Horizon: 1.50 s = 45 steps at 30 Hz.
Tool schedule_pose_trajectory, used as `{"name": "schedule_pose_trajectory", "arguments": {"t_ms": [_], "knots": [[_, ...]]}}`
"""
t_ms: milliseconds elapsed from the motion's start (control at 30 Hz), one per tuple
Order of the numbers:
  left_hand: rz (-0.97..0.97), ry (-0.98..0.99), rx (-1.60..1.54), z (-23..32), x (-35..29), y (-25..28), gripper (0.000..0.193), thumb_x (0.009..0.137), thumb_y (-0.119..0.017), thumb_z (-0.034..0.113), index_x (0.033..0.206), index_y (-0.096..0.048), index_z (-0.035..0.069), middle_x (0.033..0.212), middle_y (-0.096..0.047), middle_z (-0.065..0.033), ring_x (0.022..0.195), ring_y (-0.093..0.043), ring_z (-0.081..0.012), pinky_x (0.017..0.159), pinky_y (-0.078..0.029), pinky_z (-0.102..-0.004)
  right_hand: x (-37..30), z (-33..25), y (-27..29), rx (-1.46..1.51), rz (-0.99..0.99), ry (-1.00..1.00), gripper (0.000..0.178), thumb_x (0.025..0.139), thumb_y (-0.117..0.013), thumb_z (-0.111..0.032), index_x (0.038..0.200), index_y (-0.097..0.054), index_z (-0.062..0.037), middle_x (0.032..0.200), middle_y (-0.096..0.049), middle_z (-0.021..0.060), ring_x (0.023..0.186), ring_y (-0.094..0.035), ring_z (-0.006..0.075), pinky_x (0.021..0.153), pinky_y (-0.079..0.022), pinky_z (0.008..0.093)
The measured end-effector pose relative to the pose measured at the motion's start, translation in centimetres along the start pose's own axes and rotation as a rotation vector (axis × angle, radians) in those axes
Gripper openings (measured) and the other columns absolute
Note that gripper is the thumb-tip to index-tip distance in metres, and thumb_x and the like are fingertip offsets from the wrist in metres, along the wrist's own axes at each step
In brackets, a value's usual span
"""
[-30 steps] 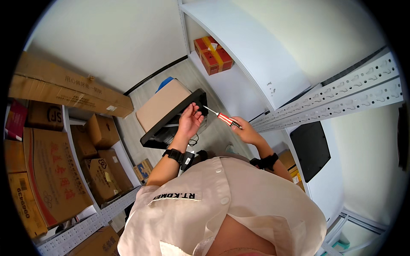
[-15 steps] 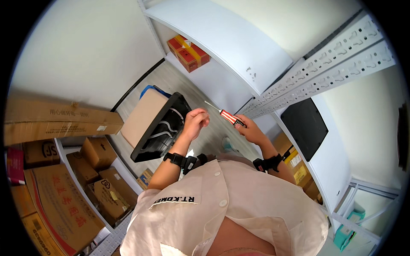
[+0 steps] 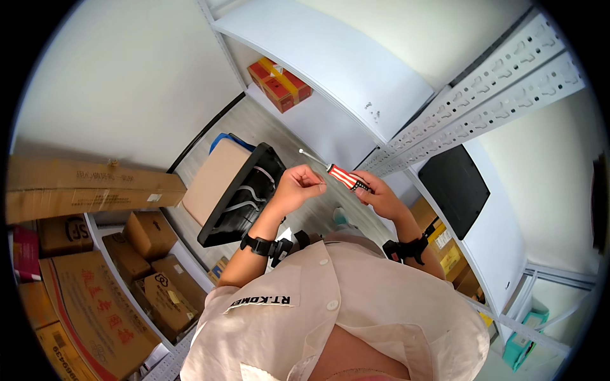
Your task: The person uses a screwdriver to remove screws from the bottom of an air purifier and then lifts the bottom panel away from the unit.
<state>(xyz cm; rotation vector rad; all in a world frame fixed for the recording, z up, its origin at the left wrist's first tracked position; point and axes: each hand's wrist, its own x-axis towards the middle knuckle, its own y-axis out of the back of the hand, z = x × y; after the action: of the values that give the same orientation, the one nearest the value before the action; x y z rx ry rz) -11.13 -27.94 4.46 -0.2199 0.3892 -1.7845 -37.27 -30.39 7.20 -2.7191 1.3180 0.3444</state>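
A screwdriver (image 3: 344, 176) with a red-and-white striped handle and a dark, spotted end sits in my right hand (image 3: 383, 199), fingers wrapped round the handle's rear. Its thin metal shaft slants up to the left, and a small pale spot shows at the tip. To the left of it, my left hand (image 3: 295, 190) is closed in a pinch, thumb against fingers. Whatever lies between those fingertips, if anything, is too small to make out. The left hand is close to the handle but apart from it. Both wrists carry black straps.
Beyond my left hand, a beige-and-black upholstered piece (image 3: 244, 193) stands on the grey floor. Cardboard boxes (image 3: 98, 305) fill the left shelves. White shelving with a perforated post (image 3: 476, 108) rises at the right, holding a black panel (image 3: 454, 190). A red box (image 3: 279, 84) sits on the far shelf.
My left hand has moved right, nearer the screwdriver, and its fingers have come together in a pinch. My right hand keeps its hold, shifted slightly right and down.
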Motion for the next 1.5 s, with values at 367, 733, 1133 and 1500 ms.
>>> {"name": "schedule_pose_trajectory", "arguments": {"t_ms": [367,733,1133,1500], "knots": [[0.151,0.059,0.009,1.7,-3.7,3.5,0.003,0.09,-0.063,0.001,0.092,-0.062,0.001,0.09,-0.069,-0.008,0.076,-0.064,-0.0122,0.069,-0.052,-0.026,3.7,-1.3,-3.6,-0.036,-0.147,0.012,0.043,0.094,-0.055,-0.011,0.135,-0.047,-0.003,0.098,-0.053,-0.0017,0.083,-0.046,0.0074,0.073,-0.041,0.0238],[0.201,0.197,0.09,4.0,-5.0,5.0,0.021,0.098,-0.053,0.011,0.113,-0.06,-0.001,0.099,-0.069,-0.0102,0.088,-0.068,-0.0165,0.075,-0.054,-0.0266,5.3,-2.9,-5.4,0.014,-0.166,0.061,0.042,0.094,-0.053,-0.01,0.135,-0.045,-0.0032,0.094,-0.052,-0.0019,0.078,-0.045,0.0065,0.069,-0.04,0.0228],[0.09,0.364,0.219,-0.8,0.1,2.4,0.025,0.089,-0.071,0.026,0.084,-0.065,0.002,0.071,-0.065,-0.0026,0.06,-0.06,-0.009,0.052,-0.044,-0.0219,0.4,-0.2,-1.4,0.041,0.064,-0.017,0.043,0.095,-0.055,-0.011,0.136,-0.046,-0.0041,0.105,-0.056,-0.0004,0.082,-0.048,0.0072,0.074,-0.043,0.0233],[0.242,0.024,0.292,-6.2,16.5,-4.5,0.016,0.086,-0.067,0.008,0.097,-0.068,-0.004,0.08,-0.071,-0.0089,0.07,-0.065,-0.0119,0.064,-0.052,-0.0264,-2.5,-1.3,11.5,-0.052,0.008,-0.04,0.047,0.094,-0.057,-0.009,0.138,-0.043,-0.0031,0.117,-0.055,0.0027,0.099,-0.05,0.0088,0.087,-0.043,0.0248]]}}
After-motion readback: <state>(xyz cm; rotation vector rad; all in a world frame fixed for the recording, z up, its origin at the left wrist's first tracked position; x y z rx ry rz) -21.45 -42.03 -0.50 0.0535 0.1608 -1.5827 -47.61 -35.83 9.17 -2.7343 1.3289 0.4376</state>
